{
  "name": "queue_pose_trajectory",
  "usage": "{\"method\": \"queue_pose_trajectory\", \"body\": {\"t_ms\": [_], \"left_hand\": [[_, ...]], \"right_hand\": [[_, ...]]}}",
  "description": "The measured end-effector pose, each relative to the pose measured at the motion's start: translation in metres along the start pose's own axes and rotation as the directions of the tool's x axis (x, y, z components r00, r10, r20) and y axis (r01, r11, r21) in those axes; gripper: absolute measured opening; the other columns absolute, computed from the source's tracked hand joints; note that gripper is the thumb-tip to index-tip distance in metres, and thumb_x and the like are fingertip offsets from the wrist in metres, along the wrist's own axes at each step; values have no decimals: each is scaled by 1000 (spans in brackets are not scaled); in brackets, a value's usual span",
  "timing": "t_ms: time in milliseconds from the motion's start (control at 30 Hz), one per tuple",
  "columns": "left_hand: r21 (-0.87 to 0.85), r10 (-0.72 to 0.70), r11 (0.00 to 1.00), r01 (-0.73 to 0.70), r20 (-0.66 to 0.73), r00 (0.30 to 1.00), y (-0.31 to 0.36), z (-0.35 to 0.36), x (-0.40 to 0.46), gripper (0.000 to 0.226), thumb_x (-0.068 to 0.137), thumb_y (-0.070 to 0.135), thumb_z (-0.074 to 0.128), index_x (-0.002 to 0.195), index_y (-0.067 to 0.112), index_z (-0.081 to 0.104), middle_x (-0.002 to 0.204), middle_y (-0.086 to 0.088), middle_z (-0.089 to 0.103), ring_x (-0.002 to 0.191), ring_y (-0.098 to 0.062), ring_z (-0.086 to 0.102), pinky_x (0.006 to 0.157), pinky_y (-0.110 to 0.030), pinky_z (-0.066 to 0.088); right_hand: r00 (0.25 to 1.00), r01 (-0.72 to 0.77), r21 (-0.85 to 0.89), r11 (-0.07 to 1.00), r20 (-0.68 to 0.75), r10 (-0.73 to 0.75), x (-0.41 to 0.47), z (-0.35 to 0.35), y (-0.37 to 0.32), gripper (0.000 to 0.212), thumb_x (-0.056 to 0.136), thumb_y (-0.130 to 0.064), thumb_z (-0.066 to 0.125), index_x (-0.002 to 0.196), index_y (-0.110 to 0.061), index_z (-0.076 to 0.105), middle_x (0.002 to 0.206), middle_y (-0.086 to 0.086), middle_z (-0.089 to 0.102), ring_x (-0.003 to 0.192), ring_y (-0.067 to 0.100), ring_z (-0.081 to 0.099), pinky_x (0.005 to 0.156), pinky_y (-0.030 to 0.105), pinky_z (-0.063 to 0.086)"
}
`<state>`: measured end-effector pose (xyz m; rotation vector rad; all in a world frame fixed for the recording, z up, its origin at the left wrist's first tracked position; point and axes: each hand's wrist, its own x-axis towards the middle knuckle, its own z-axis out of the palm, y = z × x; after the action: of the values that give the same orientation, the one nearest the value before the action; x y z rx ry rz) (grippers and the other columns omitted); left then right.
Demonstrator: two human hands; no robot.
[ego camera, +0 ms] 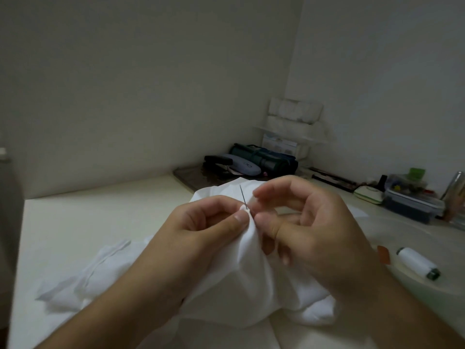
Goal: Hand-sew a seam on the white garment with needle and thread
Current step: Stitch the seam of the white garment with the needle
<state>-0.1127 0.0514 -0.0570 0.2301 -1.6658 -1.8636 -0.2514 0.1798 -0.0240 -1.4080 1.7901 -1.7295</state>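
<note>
Left hand [201,230] pinches white cotton garment [251,268] fold; thin steel needle [243,196] protrudes. Right hand [309,222] curled, apparently empty. Risk: pricked fingertip, fold slipping.

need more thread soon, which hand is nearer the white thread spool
Right. The right hand is just left of the white thread spool; the left hand lies farther left, pinching the white fabric garment.
</note>
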Motion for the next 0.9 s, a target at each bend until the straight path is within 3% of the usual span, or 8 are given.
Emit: {"method": "queue_pose_trajectory", "body": {"t_ms": [133, 200, 300, 433, 567, 700, 800, 900], "left_hand": [[98, 31, 995, -29, -24, 999, -1, 1, -1, 18, 92, 28, 81, 97, 11, 79, 98, -31, 73, 84, -27, 62, 81, -43, 43], [140, 36, 989, -36, 8, 999, -2, 1, -1, 26, 90, 35, 79, 101, 11, 79, 104, -40, 67, 87, -30, 57, 81, -48, 39], [217, 33, 975, -39, 33, 999, -4, 0, 0, 24, 88, 38, 75, 98, 16, 80, 97, -33, 72, 82, -27, 61, 78, -44, 43], [373, 29, 927, -43, 43, 999, -5, -1, -1, 9, 98, 32, 75, 95, 27, 82, 83, -1, 79, 75, -12, 70, 71, -32, 52], [446, -12, 895, 16, -13, 1000, -5, 1, -1, 11, 96, 36, 72, 92, 32, 81, 83, 6, 80, 73, -5, 71, 68, -24, 50], [485, -36, 873, 45, -28, 999, -6, 3, -1, 11, 97, 34, 72, 91, 30, 81, 80, 7, 78, 69, -4, 69, 66, -23, 49], [422, -36, 905, 50, -42, 998, -4, 3, -2, 13, 98, 28, 72, 90, 24, 80, 78, -2, 77, 70, -11, 67, 69, -30, 49], [343, -27, 938, 45, -57, 998, 1, 4, -3, 15, 97, 22, 69, 86, 17, 78, 82, -17, 75, 69, -16, 64, 64, -28, 48]], "right_hand": [[990, 139, -100, 985, 2, -139, -1, -3, -4, 17, 86, -21, 81, 101, -30, 81, 94, -2, 73, 56, 23, 55, 54, 28, 45], [986, 168, -127, 978, 22, -167, -1, 1, -3, 14, 85, -16, 84, 94, -27, 82, 85, -2, 74, 58, 19, 59, 55, 27, 50], [987, 157, -132, 979, 2, -158, 0, 5, 1, 19, 84, -3, 82, 80, -21, 81, 81, 1, 77, 73, 21, 72, 66, 30, 60], [993, 103, 5, 995, -66, -102, 3, 3, 7, 24, 82, -3, 81, 72, -25, 78, 81, 4, 77, 80, 16, 74, 74, 25, 54], [990, 126, 214, 969, -95, -107, 6, -3, 7, 3, 77, -19, 74, 76, -20, 77, 84, 5, 74, 85, 17, 68, 81, 29, 55], [990, 130, 479, 868, -110, -88, 11, -11, 4, 11, 88, -14, 64, 79, -12, 71, 83, 11, 70, 84, 27, 68, 86, 35, 58], [992, 101, 543, 833, -121, -41, 13, -14, 1, 12, 98, -13, 54, 90, -5, 59, 74, 10, 62, 65, 27, 64, 71, 39, 60], [993, 97, 443, 891, -98, -59, 13, -13, 1, 9, 100, -11, 53, 94, -4, 54, 68, 10, 50, 52, 23, 45, 52, 37, 49]]}}
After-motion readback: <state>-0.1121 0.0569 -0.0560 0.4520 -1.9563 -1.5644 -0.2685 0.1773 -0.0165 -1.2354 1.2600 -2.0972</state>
